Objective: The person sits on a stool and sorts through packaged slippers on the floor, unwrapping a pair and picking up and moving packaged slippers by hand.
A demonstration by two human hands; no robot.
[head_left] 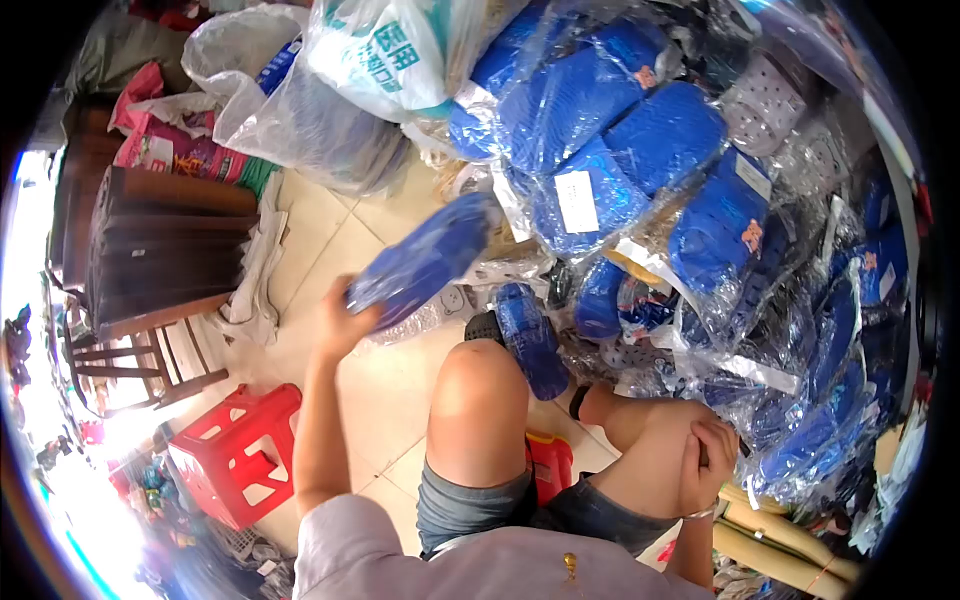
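My left hand (345, 325) is closed around one end of a blue slipper (425, 260) in clear plastic, held up over the tiled floor left of the pile. The slipper is slightly smeared by motion. My right hand (707, 458) lies on my bent right knee, fingers a little apart and curled over it, with nothing visible in them. By my left knee, another wrapped blue slipper (528, 335) rests near my foot. Bagged blue slippers (665, 140) with white labels are heaped in front of me and to the right.
A red plastic stool (240, 450) stands at left, near a dark wooden piece of furniture (175, 245). At the back are a large clear bag (300, 130) and a white-and-teal bag (385, 55). Grey perforated clogs (765, 100) lie at the pile's far right.
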